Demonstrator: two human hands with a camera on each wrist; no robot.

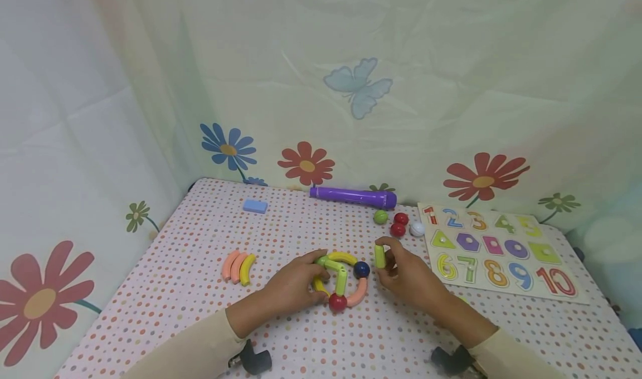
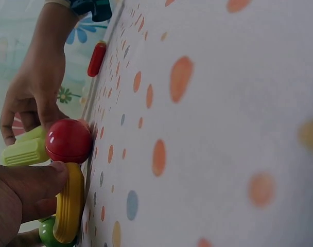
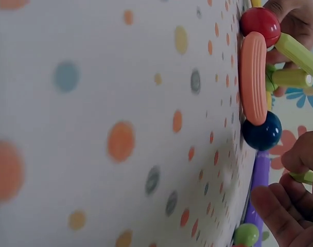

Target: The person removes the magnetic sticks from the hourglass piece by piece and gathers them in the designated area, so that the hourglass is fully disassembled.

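On the spotted cloth lies a ring of curved magnetic sticks and balls: a red ball (image 1: 337, 302), a dark blue ball (image 1: 361, 269), a green ball (image 2: 52, 232), a salmon curved stick (image 3: 253, 77) and yellow curved sticks (image 2: 70, 203). Two lime straight sticks (image 1: 341, 282) rise inward from the red and green balls. My left hand (image 1: 296, 283) grips the ring's left side, thumb on the yellow stick beside the red ball, a finger by the green ball. Right of the ring, my right hand (image 1: 411, 276) pinches a lime stick (image 1: 379, 256) upright between thumb and fingers.
Left of the ring lie loose curved sticks (image 1: 235, 266) and a blue block (image 1: 255, 206). Behind are a purple microphone (image 1: 353, 197), red balls (image 1: 398, 230), a green ball (image 1: 380, 217) and a white ball (image 1: 417, 229). A number puzzle board (image 1: 481, 248) lies at right.
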